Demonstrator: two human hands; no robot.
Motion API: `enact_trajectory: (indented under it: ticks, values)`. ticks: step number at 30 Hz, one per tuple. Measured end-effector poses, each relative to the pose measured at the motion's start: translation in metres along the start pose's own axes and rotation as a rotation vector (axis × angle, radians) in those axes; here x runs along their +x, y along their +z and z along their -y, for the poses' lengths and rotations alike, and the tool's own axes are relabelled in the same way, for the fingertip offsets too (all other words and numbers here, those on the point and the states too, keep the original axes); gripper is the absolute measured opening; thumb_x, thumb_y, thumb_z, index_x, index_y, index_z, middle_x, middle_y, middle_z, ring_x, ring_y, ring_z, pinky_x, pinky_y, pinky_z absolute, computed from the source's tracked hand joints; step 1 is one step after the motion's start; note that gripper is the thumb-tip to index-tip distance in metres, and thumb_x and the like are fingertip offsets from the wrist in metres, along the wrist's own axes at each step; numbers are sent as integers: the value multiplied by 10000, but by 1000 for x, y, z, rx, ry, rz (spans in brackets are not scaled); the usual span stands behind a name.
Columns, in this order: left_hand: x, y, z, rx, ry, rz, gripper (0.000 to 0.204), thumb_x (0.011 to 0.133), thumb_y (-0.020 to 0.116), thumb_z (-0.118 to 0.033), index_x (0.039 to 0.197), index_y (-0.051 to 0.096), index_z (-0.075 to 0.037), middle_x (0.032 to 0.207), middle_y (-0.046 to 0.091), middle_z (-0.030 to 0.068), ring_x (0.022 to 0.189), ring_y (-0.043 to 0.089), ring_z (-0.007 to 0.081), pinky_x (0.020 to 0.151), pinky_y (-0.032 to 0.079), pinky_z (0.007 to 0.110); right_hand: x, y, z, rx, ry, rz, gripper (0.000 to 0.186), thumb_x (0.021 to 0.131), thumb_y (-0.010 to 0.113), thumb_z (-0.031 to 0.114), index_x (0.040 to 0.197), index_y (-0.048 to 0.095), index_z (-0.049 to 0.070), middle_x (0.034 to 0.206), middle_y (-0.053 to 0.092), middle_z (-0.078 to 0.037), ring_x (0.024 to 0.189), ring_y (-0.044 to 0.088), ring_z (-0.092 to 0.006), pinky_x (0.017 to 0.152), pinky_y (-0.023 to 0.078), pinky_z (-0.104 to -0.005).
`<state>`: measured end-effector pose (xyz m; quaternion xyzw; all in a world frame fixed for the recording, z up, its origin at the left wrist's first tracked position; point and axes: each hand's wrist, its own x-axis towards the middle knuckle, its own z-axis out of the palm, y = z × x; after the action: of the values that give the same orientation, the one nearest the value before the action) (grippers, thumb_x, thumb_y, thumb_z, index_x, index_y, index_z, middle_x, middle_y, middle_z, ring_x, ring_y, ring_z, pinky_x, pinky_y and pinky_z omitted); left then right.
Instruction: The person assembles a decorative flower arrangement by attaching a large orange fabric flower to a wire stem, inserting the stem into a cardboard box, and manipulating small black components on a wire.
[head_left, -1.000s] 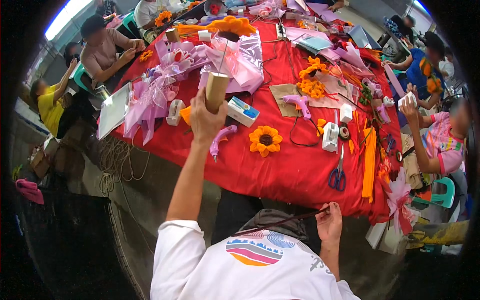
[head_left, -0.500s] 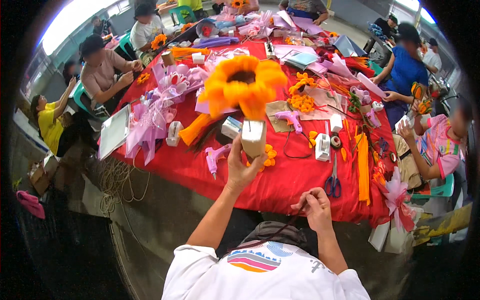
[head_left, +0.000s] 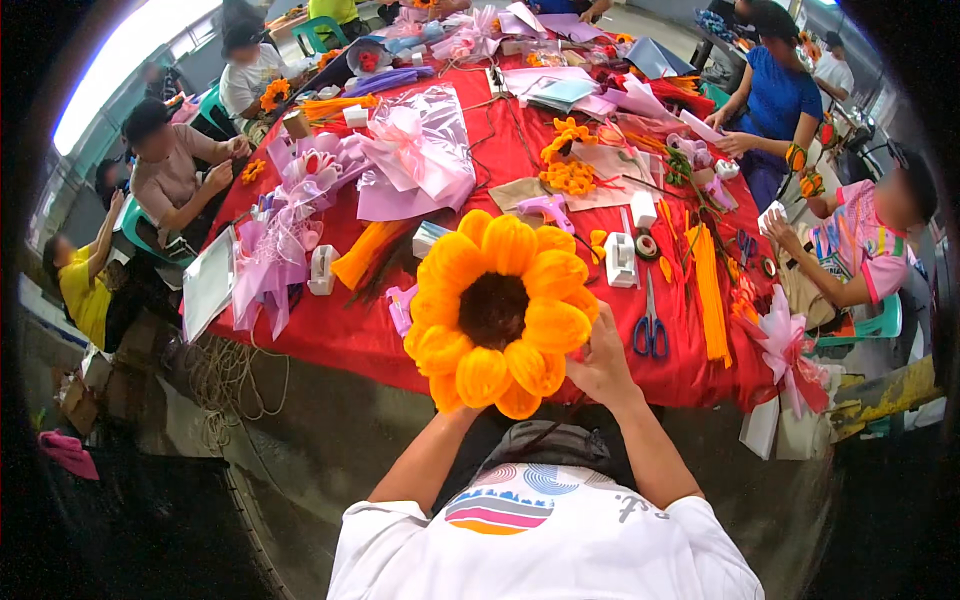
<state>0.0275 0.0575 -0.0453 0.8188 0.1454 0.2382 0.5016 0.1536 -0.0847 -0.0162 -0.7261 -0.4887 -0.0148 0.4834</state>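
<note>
A large fuzzy orange artificial sunflower [head_left: 555,325] with a dark brown centre is held up in front of my body, facing up toward me. Its pale block-shaped base, seen half a second ago in my left hand, is now hidden behind the petals. My left hand [head_left: 458,412] reaches in behind the flower; only the wrist area shows and its fingers are hidden. At the flower's right edge, my right hand [head_left: 606,365] curls against the petals, its fingertips partly covered. A lilac glue gun [head_left: 400,309] peeks out left of the petals.
The red-covered table [head_left: 600,385] carries blue-handled scissors [head_left: 650,335], a white tape dispenser [head_left: 621,262], orange fuzzy stems [head_left: 708,290], another lilac glue gun [head_left: 548,210] and pink-wrapped bouquets [head_left: 285,245]. Several people sit around it. Coiled rope [head_left: 225,385] lies on the floor at left.
The sunflower has come down nearer my body and tilted so its centre faces me. My right hand has risen from the table's front edge to the flower's right side.
</note>
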Motion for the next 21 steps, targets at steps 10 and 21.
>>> enact_trajectory:
  ticks: [10,21]
  values:
    - [6,-17,-36,-498,46,-43,696,680,810,-76,1250,420,7,1173,547,107,1087,547,197,959,436,359,13,-2,32,66,-104,88,684,612,790,156,1217,481,75,1094,591,-143,1013,593,-334,840,508,-395]
    - [18,-69,-51,-593,119,48,744,762,752,-176,1356,353,24,1271,504,145,1189,502,242,1019,391,384,31,-3,65,209,-90,16,610,649,770,156,1169,467,56,1022,573,-175,946,599,-362,779,518,-407]
